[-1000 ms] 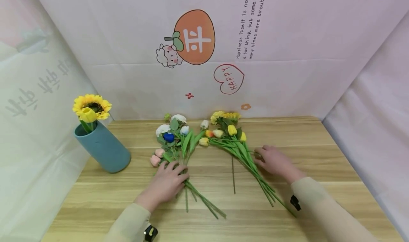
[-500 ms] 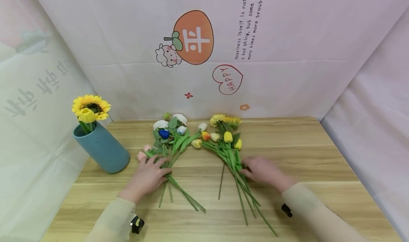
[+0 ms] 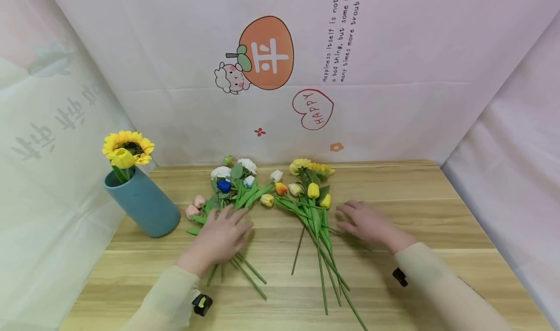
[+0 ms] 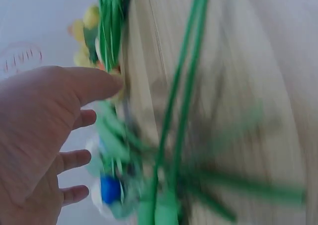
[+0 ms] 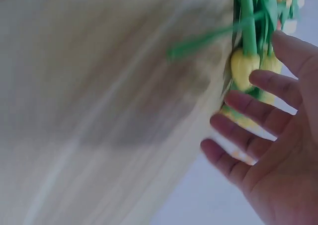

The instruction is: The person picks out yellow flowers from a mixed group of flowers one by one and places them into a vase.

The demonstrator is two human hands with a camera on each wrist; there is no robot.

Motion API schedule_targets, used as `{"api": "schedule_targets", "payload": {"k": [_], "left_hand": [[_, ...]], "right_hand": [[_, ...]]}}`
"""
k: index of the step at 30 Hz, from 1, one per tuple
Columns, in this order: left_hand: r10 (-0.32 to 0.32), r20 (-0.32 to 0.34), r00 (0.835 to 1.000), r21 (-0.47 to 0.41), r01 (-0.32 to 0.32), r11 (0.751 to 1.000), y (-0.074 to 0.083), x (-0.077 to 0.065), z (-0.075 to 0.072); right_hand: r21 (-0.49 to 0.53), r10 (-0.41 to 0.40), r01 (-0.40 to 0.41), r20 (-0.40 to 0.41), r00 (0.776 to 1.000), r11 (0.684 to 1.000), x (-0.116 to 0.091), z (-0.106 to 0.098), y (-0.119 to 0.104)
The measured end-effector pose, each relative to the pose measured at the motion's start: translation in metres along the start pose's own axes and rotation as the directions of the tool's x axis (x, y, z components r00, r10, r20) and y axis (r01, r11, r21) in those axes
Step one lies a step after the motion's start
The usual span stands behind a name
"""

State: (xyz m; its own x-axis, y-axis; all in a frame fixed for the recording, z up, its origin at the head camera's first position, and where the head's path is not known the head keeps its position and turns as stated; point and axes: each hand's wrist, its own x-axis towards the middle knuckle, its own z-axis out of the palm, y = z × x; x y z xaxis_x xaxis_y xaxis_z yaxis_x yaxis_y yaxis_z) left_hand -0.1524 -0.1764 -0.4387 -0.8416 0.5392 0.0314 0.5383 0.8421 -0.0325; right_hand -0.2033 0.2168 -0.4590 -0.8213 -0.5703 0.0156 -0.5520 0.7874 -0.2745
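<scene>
My left hand (image 3: 222, 236) is over the stems of the left bunch, fingers spread and relaxed. That bunch has pink flowers (image 3: 192, 211), a blue flower (image 3: 224, 185) and white blooms (image 3: 220, 172). In the left wrist view the hand (image 4: 35, 130) holds nothing, and green stems (image 4: 186, 81) lie beyond it. Just right of the other bunch is my right hand (image 3: 367, 224), fingers loosely extended. Yellow tulips (image 3: 313, 190), an orange tulip (image 3: 281, 188) and long green stems (image 3: 325, 258) make up this bunch. The right wrist view shows that hand (image 5: 278, 135) holding nothing, near a yellow tulip (image 5: 244, 68).
A blue vase (image 3: 146, 207) stands at the left of the wooden table (image 3: 407, 185), holding a sunflower (image 3: 141, 144) and a yellow tulip (image 3: 122, 158). A printed white cloth (image 3: 385, 127) rises behind the table's back edge.
Both bunches shifted left, and the right stems now lie closer together. The left hand went left with its stems, then back right off them. The right hand moved in, then drew away rightward.
</scene>
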Motion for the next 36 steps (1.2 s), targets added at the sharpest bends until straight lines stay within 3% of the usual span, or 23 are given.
{"api": "schedule_targets", "payload": {"k": [7, 12, 16, 21, 27, 32, 36], "left_hand": [[0.148, -0.04, 0.988, -0.006, -0.148, 0.989, 0.05, 0.029, 0.01], [0.23, -0.064, 0.971, -0.004, -0.231, 0.973, 0.082, 0.046, 0.021], [0.245, -0.069, 0.967, -0.012, -0.246, 0.969, 0.099, 0.06, 0.028], [0.183, -0.071, 0.981, -0.027, -0.185, 0.982, 0.108, 0.074, 0.034], [0.128, -0.065, 0.99, -0.017, -0.13, 0.991, 0.107, 0.079, 0.036], [0.12, -0.098, 0.988, 0.042, -0.116, 0.992, 0.105, 0.083, 0.037], [0.113, -0.086, 0.99, 0.086, -0.106, 0.991, 0.106, 0.088, 0.041]], "right_hand": [[-0.059, 0.161, -0.159, 0.044, 0.986, 0.986, -0.013, -0.01, 0.035], [-0.096, 0.29, -0.282, 0.085, 0.953, 0.955, -0.024, -0.01, 0.053], [-0.067, 0.354, -0.348, 0.134, 0.926, 0.935, -0.03, -0.007, 0.06], [-0.023, 0.371, -0.373, 0.178, 0.911, 0.927, -0.032, -0.004, 0.064], [-0.028, 0.366, -0.367, 0.166, 0.915, 0.93, -0.032, -0.004, 0.064], [-0.035, 0.362, -0.361, 0.162, 0.918, 0.932, -0.031, -0.002, 0.065], [-0.033, 0.37, -0.37, 0.177, 0.912, 0.928, -0.032, 0.0, 0.068]]}}
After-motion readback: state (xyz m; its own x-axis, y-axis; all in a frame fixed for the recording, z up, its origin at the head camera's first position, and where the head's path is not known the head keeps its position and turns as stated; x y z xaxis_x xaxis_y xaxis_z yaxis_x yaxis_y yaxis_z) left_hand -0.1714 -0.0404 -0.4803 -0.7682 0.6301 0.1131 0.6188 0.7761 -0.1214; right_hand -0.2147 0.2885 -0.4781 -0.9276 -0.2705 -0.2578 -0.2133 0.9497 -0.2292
